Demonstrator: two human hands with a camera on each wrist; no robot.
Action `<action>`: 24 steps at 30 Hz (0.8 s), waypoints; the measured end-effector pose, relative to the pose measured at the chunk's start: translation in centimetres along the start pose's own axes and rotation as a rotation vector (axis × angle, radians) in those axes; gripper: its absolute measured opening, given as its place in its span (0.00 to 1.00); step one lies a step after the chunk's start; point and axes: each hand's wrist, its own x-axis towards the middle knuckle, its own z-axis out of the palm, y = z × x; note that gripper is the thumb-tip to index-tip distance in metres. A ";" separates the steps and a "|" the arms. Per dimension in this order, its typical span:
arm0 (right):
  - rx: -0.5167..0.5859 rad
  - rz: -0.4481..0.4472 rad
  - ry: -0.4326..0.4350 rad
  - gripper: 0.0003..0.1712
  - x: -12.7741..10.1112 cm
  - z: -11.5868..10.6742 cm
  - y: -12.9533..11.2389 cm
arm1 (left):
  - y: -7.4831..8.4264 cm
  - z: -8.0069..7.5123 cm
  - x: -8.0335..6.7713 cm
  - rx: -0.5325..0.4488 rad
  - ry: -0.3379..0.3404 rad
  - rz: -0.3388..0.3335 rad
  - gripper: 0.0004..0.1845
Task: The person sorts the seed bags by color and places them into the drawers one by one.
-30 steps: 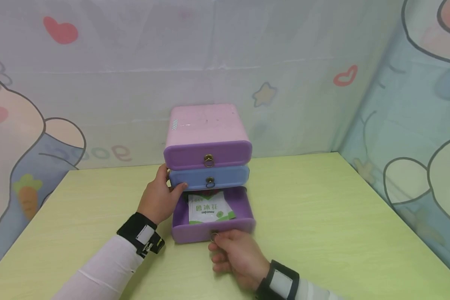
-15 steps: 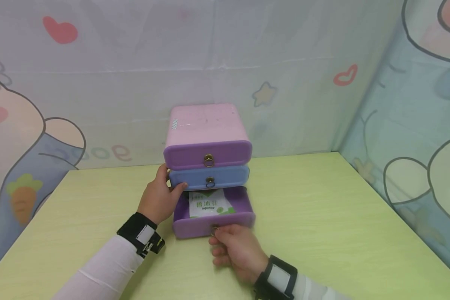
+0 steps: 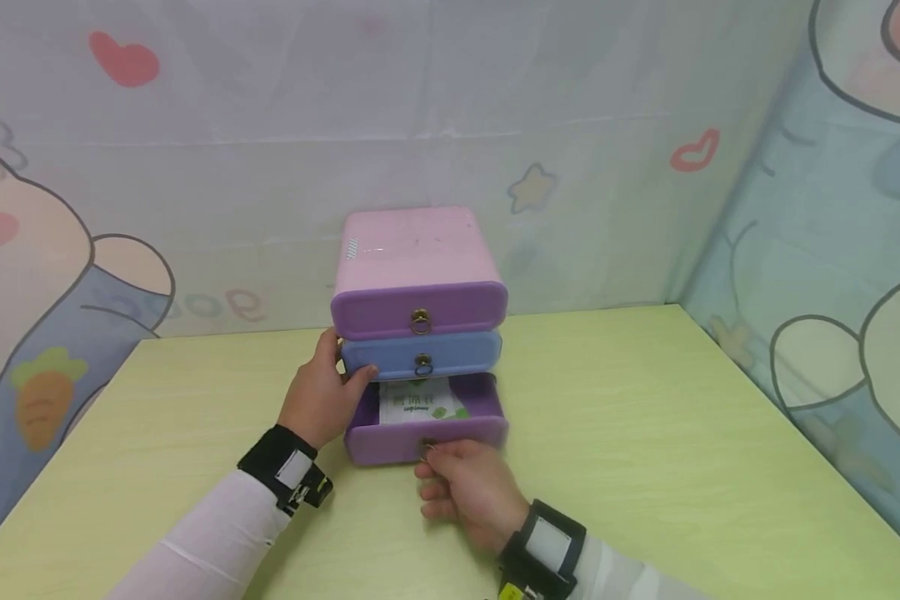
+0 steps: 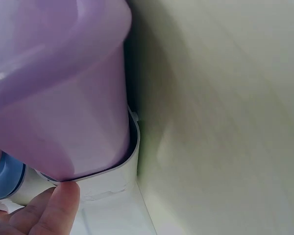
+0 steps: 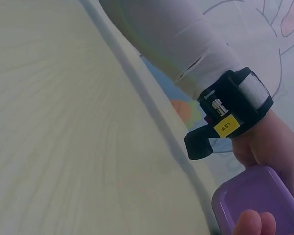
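Your right hand (image 3: 468, 492) pinches the bottom drawer (image 3: 426, 437)'s ring; left hand (image 3: 321, 398) grips the cabinet (image 3: 412, 250)'s left side; packet (image 3: 416, 402) inside drawer.

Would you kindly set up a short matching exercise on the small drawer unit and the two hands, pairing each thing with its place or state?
Things:
1. top drawer
2. bottom drawer
3. sachet
4. left hand
5. right hand

Places or states:
A. pinches the ring pull of the bottom drawer
B. lies inside the bottom drawer
C. purple front, pushed in
D. grips the left side of the unit
E. partly pulled out

Pairs: 1-C, 2-E, 3-B, 4-D, 5-A
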 end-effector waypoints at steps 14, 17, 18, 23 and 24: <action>0.015 -0.022 0.040 0.17 1.9 0.3 0.0 | 0.2 0.1 -0.1 -0.009 0.000 -0.002 0.42; 0.023 -0.027 0.042 0.17 2.3 0.4 -0.1 | 0.1 0.1 -0.1 -0.013 0.001 0.001 0.42; 0.026 -0.028 0.044 0.17 2.4 0.5 -0.1 | 0.1 0.1 -0.1 -0.013 0.002 0.001 0.42; 0.026 -0.030 0.057 0.18 2.9 0.6 -0.4 | 0.1 0.0 -0.2 -0.019 0.004 -0.004 0.42; 0.025 -0.030 0.061 0.18 3.0 0.6 -0.5 | 0.1 -0.1 -0.2 -0.020 0.003 -0.006 0.42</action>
